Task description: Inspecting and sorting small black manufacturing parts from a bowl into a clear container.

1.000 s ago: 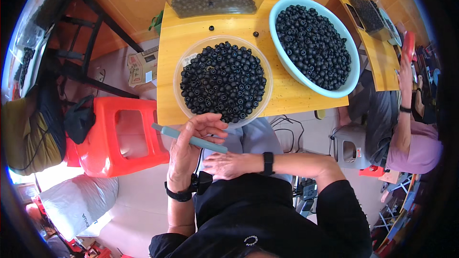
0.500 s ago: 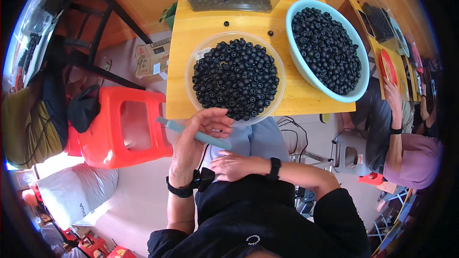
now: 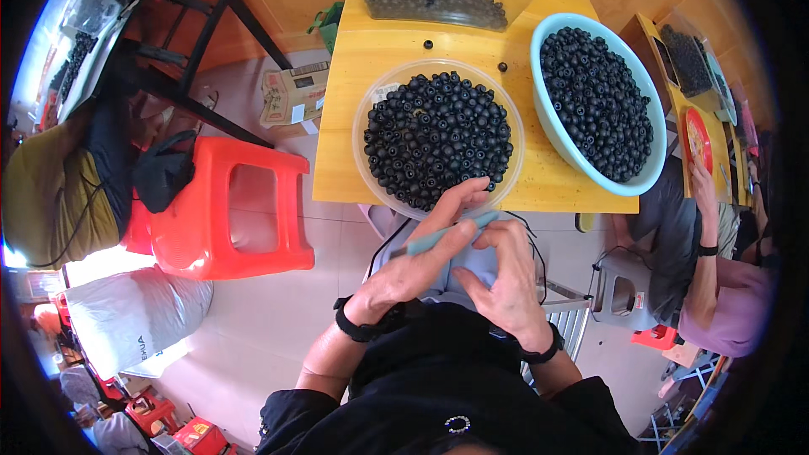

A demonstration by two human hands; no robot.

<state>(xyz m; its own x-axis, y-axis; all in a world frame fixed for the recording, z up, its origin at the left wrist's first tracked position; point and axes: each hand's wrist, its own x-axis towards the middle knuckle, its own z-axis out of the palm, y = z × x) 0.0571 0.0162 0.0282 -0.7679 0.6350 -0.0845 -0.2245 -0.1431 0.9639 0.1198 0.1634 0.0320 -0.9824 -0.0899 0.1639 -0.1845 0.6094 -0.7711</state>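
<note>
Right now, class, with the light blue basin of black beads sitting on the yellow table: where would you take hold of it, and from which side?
Probably take the light blue basin by its rim with both hands, at opposite sides. It is wide, shallow and heaped with black beads, so one hand would likely tip it. The near edge by the yellow table front looks easiest to reach.

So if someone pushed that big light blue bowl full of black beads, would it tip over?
Probably not. The round light blue plastic bowl looks wide and low, and sits flat on the yellow wooden table. Heaped with small round black beads, it likely feels heavy and would slide. Spilled beads would probably roll; two loose ones lie on the table.
</note>
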